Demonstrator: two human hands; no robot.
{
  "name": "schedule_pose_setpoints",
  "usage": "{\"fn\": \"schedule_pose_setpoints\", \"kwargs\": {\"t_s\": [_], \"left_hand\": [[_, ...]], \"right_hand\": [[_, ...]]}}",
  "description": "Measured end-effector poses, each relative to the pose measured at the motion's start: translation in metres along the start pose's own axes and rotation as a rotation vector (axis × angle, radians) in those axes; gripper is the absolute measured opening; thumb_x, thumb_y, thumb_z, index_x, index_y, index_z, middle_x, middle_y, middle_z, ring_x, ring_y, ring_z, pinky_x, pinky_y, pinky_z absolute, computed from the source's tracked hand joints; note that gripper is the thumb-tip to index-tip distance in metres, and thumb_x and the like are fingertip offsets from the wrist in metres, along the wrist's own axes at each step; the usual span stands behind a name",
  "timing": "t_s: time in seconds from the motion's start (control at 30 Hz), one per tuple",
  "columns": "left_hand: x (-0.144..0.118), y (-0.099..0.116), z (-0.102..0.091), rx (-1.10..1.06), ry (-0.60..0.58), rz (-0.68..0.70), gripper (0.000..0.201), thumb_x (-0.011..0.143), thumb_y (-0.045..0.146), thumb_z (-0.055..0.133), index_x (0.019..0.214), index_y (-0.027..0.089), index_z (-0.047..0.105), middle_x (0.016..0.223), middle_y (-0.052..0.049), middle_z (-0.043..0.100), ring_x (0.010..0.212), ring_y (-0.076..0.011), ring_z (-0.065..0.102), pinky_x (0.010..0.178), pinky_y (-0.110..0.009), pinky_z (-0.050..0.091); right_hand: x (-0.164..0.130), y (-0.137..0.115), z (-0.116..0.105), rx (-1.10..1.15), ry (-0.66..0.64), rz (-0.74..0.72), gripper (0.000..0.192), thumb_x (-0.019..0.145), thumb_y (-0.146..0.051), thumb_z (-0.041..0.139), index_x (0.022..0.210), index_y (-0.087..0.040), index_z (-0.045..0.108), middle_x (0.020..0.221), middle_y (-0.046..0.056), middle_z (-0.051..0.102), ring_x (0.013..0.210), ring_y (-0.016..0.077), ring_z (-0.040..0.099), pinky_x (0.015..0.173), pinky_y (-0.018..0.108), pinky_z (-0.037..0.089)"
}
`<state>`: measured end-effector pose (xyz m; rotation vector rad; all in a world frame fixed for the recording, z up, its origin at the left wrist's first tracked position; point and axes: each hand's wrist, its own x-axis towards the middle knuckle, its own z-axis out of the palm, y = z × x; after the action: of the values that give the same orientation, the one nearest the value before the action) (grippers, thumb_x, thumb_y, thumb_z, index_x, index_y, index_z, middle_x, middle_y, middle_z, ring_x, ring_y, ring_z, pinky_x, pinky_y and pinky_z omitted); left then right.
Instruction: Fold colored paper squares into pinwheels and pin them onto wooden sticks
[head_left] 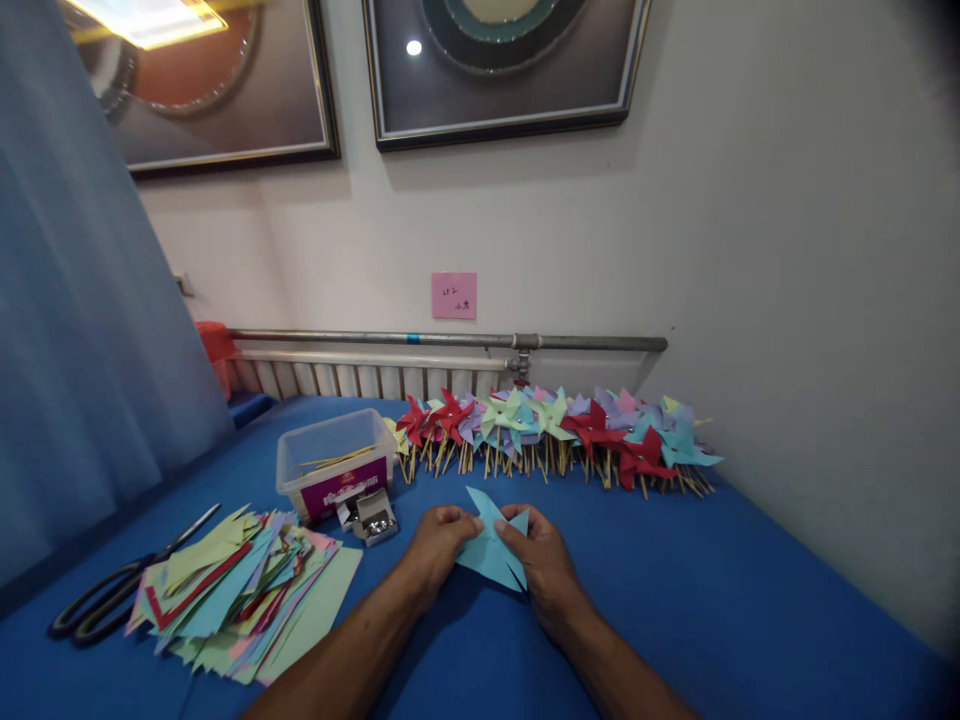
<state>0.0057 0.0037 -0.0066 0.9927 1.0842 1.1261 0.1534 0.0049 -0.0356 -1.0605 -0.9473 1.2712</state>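
Note:
Between my two hands is a light blue paper pinwheel blank (pixel 489 553), cut in from its corners, with some points lifted or folded. My left hand (pixel 441 545) pinches its left side, thumb on top. On the right side, my right hand (pixel 546 562) grips the paper with its thumb pressed near the middle and fingers behind. The undersides of the fingers are hidden by the paper. Beyond my hands stands a long bunch of finished paper pinwheels (pixel 517 420) on thin sticks. A small open box of shiny metal fasteners (pixel 376 518) lies left of my left hand.
A clear plastic tub (pixel 330 440) holds thin wooden sticks. Left of me lie a pile of cut coloured paper (pixel 240 590) and black-handled scissors (pixel 112 595) on the blue tabletop (pixel 675 600). A radiator pipe (pixel 450 340) runs along the wall; a blue curtain (pixel 82 300) hangs left.

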Motion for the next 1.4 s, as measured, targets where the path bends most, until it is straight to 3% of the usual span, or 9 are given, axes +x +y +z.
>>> {"fn": "schedule_pose_setpoints", "kwargs": {"t_s": [0.3,0.63,0.97,1.23,1.4], "left_hand": [[0.0060,-0.0084,-0.0003,0.037,0.052,0.037,0.025,0.058,0.033,0.078,0.060,0.016,0.059,0.049,0.003,0.053,0.046,-0.0085,0.041,0.050,-0.024,0.031],[0.0041,-0.0071,0.0023,0.006,0.064,0.033,0.028,0.056,0.033,0.079,0.060,0.016,0.057,0.049,0.004,0.052,0.046,-0.0082,0.041,0.050,-0.024,0.030],[0.0021,-0.0079,0.0012,0.039,-0.020,0.021,0.031,0.053,0.035,0.080,0.059,0.016,0.056,0.051,0.003,0.053,0.047,-0.0085,0.042,0.050,-0.024,0.031],[0.0028,-0.0067,0.0019,0.046,0.028,0.028,0.031,0.051,0.029,0.081,0.057,0.017,0.054,0.049,0.004,0.053,0.044,-0.0081,0.042,0.047,-0.023,0.032],[0.0023,-0.0061,0.0026,0.064,0.025,0.032,0.028,0.054,0.025,0.080,0.056,0.017,0.053,0.048,0.004,0.053,0.043,-0.0077,0.042,0.046,-0.022,0.031]], "right_hand": [[0.0026,0.0038,-0.0033,-0.157,-0.002,-0.085,0.042,0.063,-0.051,0.080,0.086,-0.023,0.060,0.060,-0.006,0.059,0.049,0.0143,0.051,0.049,0.027,0.040],[0.0028,0.0037,-0.0018,-0.148,-0.002,-0.079,0.040,0.063,-0.050,0.079,0.085,-0.024,0.058,0.059,-0.006,0.060,0.049,0.0148,0.051,0.049,0.027,0.042],[-0.0038,-0.0049,0.0035,-0.180,-0.005,-0.081,0.035,0.064,-0.046,0.076,0.082,-0.023,0.058,0.058,-0.006,0.058,0.048,0.0141,0.051,0.048,0.026,0.041],[-0.0026,0.0006,0.0012,-0.246,-0.028,-0.119,0.029,0.069,-0.043,0.073,0.084,-0.023,0.059,0.059,-0.006,0.057,0.050,0.0137,0.050,0.047,0.025,0.040],[-0.0034,0.0011,0.0011,-0.230,-0.061,-0.098,0.034,0.069,-0.049,0.075,0.086,-0.023,0.059,0.060,-0.006,0.057,0.049,0.0138,0.051,0.048,0.026,0.040]]}}
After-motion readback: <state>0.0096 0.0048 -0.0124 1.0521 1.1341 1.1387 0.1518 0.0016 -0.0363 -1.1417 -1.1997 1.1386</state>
